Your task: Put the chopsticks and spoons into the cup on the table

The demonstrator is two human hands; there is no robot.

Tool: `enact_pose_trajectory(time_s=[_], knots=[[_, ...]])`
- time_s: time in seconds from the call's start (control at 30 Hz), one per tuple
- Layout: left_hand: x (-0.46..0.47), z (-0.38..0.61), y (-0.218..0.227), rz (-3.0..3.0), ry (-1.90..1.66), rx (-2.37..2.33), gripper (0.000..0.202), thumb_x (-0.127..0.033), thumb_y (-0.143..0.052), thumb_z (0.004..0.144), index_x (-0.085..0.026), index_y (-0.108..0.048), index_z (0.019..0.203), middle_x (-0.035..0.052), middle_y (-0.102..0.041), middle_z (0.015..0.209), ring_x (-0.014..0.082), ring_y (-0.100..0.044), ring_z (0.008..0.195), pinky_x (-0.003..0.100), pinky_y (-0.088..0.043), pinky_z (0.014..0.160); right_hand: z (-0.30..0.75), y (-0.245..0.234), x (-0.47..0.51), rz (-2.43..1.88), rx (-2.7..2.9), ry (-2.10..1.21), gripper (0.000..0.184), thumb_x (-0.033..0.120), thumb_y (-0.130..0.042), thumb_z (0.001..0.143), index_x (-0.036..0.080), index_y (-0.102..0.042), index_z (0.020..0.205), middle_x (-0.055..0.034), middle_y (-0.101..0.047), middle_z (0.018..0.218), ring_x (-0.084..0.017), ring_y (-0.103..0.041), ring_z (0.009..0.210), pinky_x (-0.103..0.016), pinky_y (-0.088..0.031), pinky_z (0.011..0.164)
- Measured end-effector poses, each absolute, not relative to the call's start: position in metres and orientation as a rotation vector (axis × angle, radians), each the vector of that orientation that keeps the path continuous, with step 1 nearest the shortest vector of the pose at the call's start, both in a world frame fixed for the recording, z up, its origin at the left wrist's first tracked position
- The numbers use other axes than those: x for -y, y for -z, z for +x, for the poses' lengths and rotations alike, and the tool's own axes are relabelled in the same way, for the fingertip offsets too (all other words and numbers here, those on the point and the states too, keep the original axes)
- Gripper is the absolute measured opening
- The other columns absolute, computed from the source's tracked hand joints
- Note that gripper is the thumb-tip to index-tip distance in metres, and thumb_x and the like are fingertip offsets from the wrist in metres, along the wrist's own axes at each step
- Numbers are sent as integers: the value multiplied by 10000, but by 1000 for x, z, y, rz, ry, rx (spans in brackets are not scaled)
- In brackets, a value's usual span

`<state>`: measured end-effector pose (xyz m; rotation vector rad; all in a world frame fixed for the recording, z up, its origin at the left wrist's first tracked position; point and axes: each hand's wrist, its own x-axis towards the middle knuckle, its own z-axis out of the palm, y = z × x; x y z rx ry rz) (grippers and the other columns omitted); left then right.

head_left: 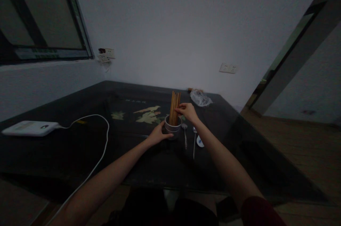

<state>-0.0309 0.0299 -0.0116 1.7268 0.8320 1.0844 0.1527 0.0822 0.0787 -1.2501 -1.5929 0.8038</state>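
Head view: one cup (172,129) of chopsticks (174,108), two spoons (184,132).

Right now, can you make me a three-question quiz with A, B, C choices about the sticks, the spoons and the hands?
1. Where are the wooden chopsticks?
A. Standing in the round holder
B. Lying flat by the white cable
C. Inside the plastic bag

2. How many metal spoons with long handles lie on the dark table right of the holder?
A. None
B. Two
C. Five

3. What is the left hand doing?
A. Resting on the white device
B. Wrapped around the side of the holder
C. Lifted off the table, touching nothing

Answers: 1 A, the sticks stand upright out of the holder, with the right hand at their tops. 2 B, two slim handles lie side by side there. 3 B, its fingers curve against the holder's wall.
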Motion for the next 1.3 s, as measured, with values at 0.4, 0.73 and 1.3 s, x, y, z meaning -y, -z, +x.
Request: enact_pose_trajectory(time_s=[0.4,0.73,1.3], knots=[[-26,-25,10,1781,-1109,-833,757,-285,-776,627,-157,-430,1288,137,-541,1282,275,-538,1157,451,-414,1001,165,-74,-84,-1202,1460,-943,93,147,-715,675,136,-647,738,-33,-700,649,-141,-652,521,-225,-556,525],[-21,-22,6,1798,-1118,-860,737,-286,-771,633,-152,-430,1273,147,-538,1280,276,-520,1179,455,-385,1027,167,-73,-78,-1253,1573,-763,108,175,-707,670,132,-681,766,-33,-696,650,-145,-644,572,-220,-499,517],[-20,-22,6,1785,-1072,-849,719,-281,-760,645,-169,-426,1272,132,-538,1286,270,-530,1168,457,-394,1022,181,-69,-55,-1181,1562,-752,266,349,-582,779,130,-692,880,-68,-708,786,-148,-638,670,-215,-480,543]])
